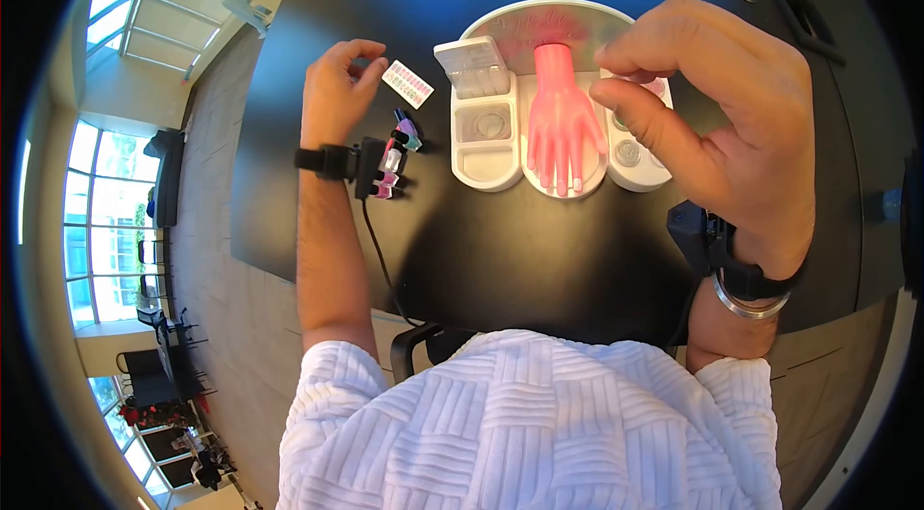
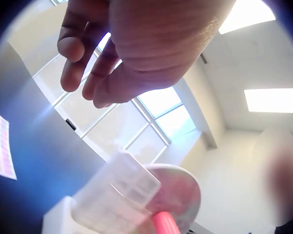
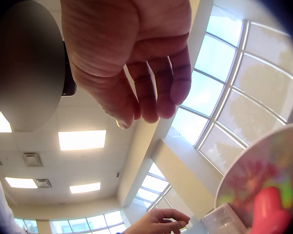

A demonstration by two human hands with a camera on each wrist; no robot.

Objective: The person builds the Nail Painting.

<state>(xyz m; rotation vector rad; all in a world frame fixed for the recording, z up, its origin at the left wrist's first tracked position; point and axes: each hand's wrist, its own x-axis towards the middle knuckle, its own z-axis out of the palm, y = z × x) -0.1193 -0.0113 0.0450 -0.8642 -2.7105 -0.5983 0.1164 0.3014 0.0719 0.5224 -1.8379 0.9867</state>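
A pink model hand [image 1: 561, 130] stands upright on a white tray unit [image 1: 489, 179] with a round mirror behind it; part of it shows in the left wrist view [image 2: 166, 223] and right wrist view [image 3: 269, 214]. My right hand [image 1: 736, 111] is raised over the unit's right side, thumb and index curved with a small gap between the tips; nothing shows in it [image 3: 132, 58]. Left of the unit, my left hand [image 1: 339, 91] has loosely bent fingers [image 2: 73, 48] and holds nothing visible. Just beside it lies a patterned sticker sheet [image 1: 408, 84].
Several small bottles [image 1: 394, 159] lie on the dark table [image 1: 500, 250] below the sheet. The unit's clear compartment lid [image 1: 470, 58] is tilted up at its left. A dark tray [image 1: 804, 19] is at the far right, and a cable runs from the left wrist.
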